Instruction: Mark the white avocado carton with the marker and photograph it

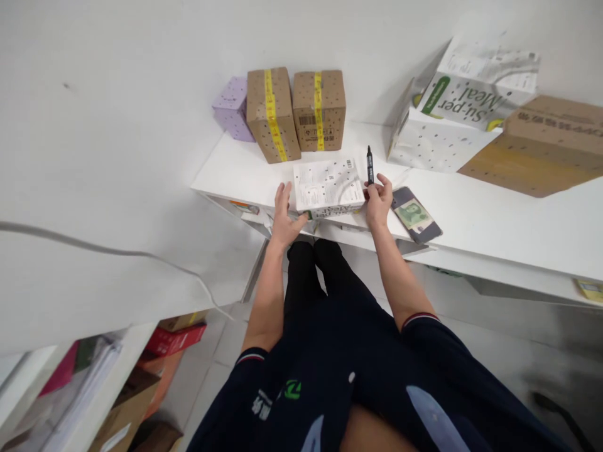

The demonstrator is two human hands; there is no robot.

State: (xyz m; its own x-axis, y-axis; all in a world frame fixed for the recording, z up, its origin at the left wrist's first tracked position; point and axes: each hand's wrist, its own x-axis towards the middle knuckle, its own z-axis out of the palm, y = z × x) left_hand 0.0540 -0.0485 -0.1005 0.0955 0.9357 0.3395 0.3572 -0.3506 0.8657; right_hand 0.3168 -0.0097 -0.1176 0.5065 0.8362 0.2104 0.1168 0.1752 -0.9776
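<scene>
A white dotted "Su-per Meal" box (325,183) lies at the front edge of the white table. At its left end is my left hand (286,218), fingers spread and the thumb at the box's lower front corner; whether it presses on the box I cannot tell. My right hand (378,202) is closed on a black marker (370,166), which points upright toward the wall, beside the box's right end. Just right of that hand lies a dark phone (417,215) with a green banknote under its clear cover.
Behind the box stand two brown cartons (273,116) with yellow tape and a purple box (233,110). More white boxes (471,94) and a large brown carton (551,144) occupy the right back. A cable (141,253) hangs at left, above shelves with papers and cartons.
</scene>
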